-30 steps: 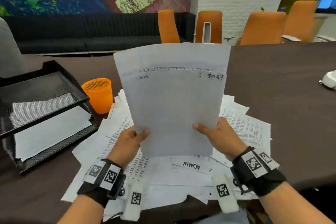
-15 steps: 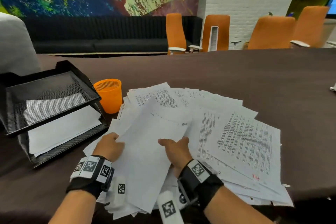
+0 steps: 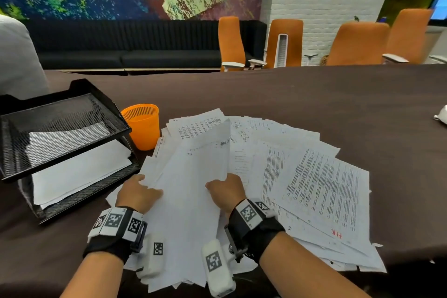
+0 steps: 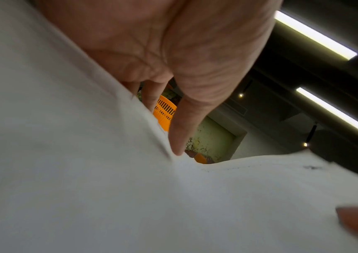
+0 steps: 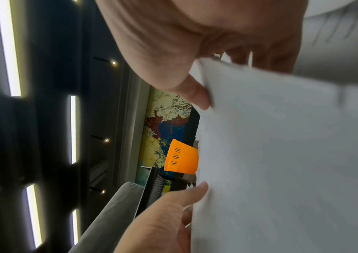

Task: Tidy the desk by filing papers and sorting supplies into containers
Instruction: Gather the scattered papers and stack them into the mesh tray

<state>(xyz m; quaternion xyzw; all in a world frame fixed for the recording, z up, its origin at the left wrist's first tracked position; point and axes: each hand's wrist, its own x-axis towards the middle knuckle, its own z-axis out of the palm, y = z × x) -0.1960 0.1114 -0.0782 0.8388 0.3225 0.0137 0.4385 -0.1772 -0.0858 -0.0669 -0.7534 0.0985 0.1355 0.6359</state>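
1. The sheet (image 3: 193,189) held in both hands lies low over the left part of the spread of papers (image 3: 302,176) on the desk (image 3: 314,99), its blank back up, with a faint line of print near its far edge (too small to read).
2. The left hand (image 3: 137,192) grips the sheet's left edge; in the left wrist view the thumb (image 4: 186,119) presses down on the paper while the other fingers go under it and are mostly hidden.
3. The right hand (image 3: 227,191) pinches the sheet's right edge, thumb (image 5: 195,92) on one face and fingers behind; the right wrist view shows the paper blurred and filling most of that picture.
4. The spread of papers fans out to the right across the desk, many overlapping printed pages; the nearest right one bears a red mark (image 3: 336,233) at its corner. How many sheets lie there cannot be told, and the near edges of the pile are covered by the wrists.
5. An orange mesh cup (image 3: 142,126) stands upright just beyond the pile's left end, touching or nearly touching it (which, I cannot tell).
6. Left of the cup sits a black mesh tray (image 3: 60,123) with two tiers; white paper lies in the lower tier, and something pale shows through the upper mesh.
7. At the far right edge a white object (image 3: 441,116) is cut off by the frame.
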